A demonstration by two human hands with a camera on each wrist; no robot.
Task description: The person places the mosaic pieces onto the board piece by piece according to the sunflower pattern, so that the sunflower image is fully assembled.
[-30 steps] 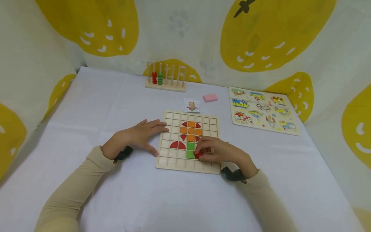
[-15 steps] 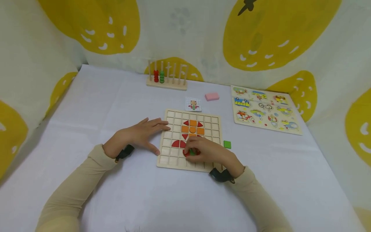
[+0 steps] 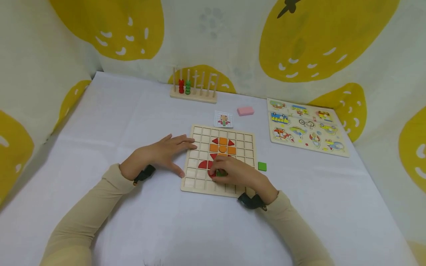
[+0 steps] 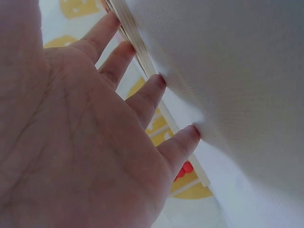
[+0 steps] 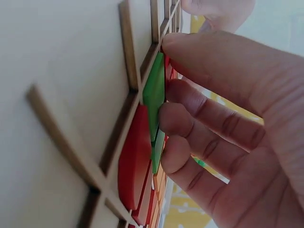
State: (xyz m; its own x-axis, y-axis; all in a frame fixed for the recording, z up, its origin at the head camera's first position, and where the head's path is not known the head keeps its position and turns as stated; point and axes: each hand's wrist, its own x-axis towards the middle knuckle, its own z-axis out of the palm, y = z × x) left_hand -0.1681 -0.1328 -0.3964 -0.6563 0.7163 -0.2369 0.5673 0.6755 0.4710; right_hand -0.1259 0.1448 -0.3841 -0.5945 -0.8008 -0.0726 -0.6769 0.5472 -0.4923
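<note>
A wooden grid board (image 3: 199,183) lies on the table with orange, red and green tiles in its cells. My left hand (image 3: 163,153) has its fingers spread, fingertips and thumb touching the board's left edge. Over the lower middle, my right hand (image 3: 237,171) pinches a red curved-edge tile (image 3: 210,174) between thumb and fingers, at the left side of a green tile (image 3: 221,173). In the right wrist view, the thumb hides most of that red tile. Another red tile (image 5: 135,161) sits across the green tile (image 5: 154,95). The right hand covers some tiles behind it.
A loose green square tile (image 3: 262,166) lies right of the board. Beyond the board are a pattern card (image 3: 223,119) and a pink block (image 3: 245,111). A bead-counting rack (image 3: 193,96) stands at the back; a picture puzzle (image 3: 307,127) lies at the right.
My right hand has moved left across the green tiles, and red now shows at its fingertips on their left side. The loose green tile has come into view. My left hand stays put.
</note>
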